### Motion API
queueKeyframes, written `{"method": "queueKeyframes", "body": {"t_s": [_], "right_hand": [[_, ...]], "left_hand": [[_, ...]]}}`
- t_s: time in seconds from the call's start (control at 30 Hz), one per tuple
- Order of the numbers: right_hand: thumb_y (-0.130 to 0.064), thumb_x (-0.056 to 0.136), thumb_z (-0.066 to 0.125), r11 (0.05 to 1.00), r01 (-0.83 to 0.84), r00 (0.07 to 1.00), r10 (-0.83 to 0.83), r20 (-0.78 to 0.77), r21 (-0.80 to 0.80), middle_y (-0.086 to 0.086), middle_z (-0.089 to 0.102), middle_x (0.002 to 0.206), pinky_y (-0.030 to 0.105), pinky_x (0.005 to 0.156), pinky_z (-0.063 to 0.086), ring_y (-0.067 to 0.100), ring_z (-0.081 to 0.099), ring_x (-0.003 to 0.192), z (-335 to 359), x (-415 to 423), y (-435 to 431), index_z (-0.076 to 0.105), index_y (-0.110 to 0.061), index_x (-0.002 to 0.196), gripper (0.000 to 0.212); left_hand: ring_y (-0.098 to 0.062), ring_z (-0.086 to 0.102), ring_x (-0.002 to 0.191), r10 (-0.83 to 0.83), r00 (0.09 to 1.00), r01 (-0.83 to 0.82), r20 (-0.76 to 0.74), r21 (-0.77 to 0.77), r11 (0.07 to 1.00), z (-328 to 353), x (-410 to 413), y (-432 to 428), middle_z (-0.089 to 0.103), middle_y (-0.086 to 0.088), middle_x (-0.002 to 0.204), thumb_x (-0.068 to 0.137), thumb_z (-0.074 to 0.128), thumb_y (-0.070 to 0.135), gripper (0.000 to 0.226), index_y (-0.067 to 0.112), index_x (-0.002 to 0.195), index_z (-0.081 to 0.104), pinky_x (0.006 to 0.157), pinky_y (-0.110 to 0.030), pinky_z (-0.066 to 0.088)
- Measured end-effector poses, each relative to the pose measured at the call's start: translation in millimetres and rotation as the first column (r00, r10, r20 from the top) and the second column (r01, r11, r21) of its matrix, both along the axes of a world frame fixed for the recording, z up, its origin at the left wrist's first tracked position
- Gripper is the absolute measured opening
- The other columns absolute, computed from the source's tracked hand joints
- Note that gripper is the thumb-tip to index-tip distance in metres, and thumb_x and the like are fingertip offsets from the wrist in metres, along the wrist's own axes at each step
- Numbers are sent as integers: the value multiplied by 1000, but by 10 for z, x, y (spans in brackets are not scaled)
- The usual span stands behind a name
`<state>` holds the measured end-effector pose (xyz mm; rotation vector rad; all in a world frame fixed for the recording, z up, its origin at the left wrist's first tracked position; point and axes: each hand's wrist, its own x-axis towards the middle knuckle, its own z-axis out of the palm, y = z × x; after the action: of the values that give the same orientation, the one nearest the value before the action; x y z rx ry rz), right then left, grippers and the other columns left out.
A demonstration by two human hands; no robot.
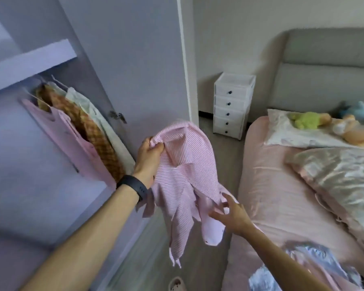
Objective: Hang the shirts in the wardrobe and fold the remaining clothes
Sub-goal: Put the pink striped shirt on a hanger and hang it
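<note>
A pink-and-white striped shirt hangs in the air between the wardrobe and the bed. My left hand, with a black band on its wrist, grips the shirt's upper edge. Lower down, my right hand touches the shirt's lower part with spread fingers. In the open wardrobe at the left, a pink garment, an orange checked garment and a pale cream garment hang from the rail.
A bed with a pink cover fills the right side, with pillows and soft toys at its head. More cloth lies on its near corner. A white drawer unit stands by the wall. A slipper shows below.
</note>
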<state>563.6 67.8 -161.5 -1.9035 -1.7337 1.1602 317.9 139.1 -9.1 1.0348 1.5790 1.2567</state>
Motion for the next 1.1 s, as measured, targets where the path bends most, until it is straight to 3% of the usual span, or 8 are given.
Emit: {"method": "queueKeyframes", "body": {"t_s": [0.07, 0.1, 0.2, 0.37, 0.6, 0.83, 0.97, 1.1], "right_hand": [[-57, 81, 69, 995, -79, 997, 77, 27, 62, -13, 67, 82, 32, 77, 47, 18, 61, 78, -20, -189, 89, 66, -45, 91, 16], [-49, 87, 67, 991, -98, 995, 97, 16, 90, -9, 67, 78, 32, 75, 45, 22, 60, 77, 27, -342, 155, 68, -42, 83, 8], [-20, 96, 54, 984, -72, 995, 82, -55, 164, 13, 72, 104, 36, 81, 45, 40, 63, 100, 244, -760, 412, 66, -17, 112, 20], [-20, 102, 45, 923, -46, 950, 159, -269, 383, 8, 65, 88, 30, 67, 30, 31, 56, 82, 1090, -1682, 850, 51, -16, 100, 8], [-11, 102, 43, 827, 14, 909, 224, -352, 563, 12, 61, 84, 28, 65, 26, 31, 54, 79, 1827, -2824, 1298, 55, -6, 106, 13], [-16, 100, 46, 826, -106, 912, 303, -278, 553, 3, 62, 82, 30, 66, 37, 24, 54, 76, 1810, -3347, 1517, 58, -10, 104, 14], [-12, 100, 48, 778, -280, 789, 521, -327, 563, 0, 55, 68, 25, 54, 38, 10, 43, 53, 1897, -3648, 1393, 57, -15, 95, 11], [-10, 97, 53, 662, -444, 631, 710, -313, 604, 0, 63, 79, 23, 65, 46, 7, 56, 68, 2037, -3958, 1463, 63, -19, 95, 14]], "left_hand": [[-28, 66, 105, 84, 995, -83, 54, -28, 996, 7, -386, -176, 71, -5, 114, 97, 55, 20, 18, 25, 110, 66, 97, -52, 52], [-27, 67, 105, 123, 990, -121, 74, -26, 992, 25, -615, -286, 71, -4, 115, 96, 55, 20, 23, 23, 115, 66, 95, -50, 54], [-26, 66, 106, 270, 962, -272, -37, -41, 961, 58, -1241, -555, 69, -3, 119, 99, 54, 22, 23, 22, 120, 63, 93, -45, 54], [-30, 56, 99, 415, 781, -523, -466, -126, 843, -134, -2268, -1003, 60, -11, 111, 102, 50, 28, 19, 11, 111, 52, 82, -34, 42], [-24, 51, 77, 359, 713, -574, -602, -207, 792, -431, -3045, -1345, 59, -9, 96, 103, 47, 35, 22, 14, 106, 53, 65, -33, 37], [-33, 61, 99, 345, 688, -571, -638, -183, 800, -367, -3510, -1253, 64, -8, 103, 99, 54, 38, 29, 11, 111, 56, 66, -30, 42], [-33, 36, 138, 219, 620, -405, -753, -69, 912, -202, -3241, -991, 39, -10, 152, 72, 80, 60, 105, 20, 153, 26, 111, -45, 38], [-12, 54, 123, 158, 772, -145, -615, 71, 987, 138, -2640, -385, 53, 10, 140, 64, 88, 50, 118, 34, 154, 14, 99, -24, 47]]}}
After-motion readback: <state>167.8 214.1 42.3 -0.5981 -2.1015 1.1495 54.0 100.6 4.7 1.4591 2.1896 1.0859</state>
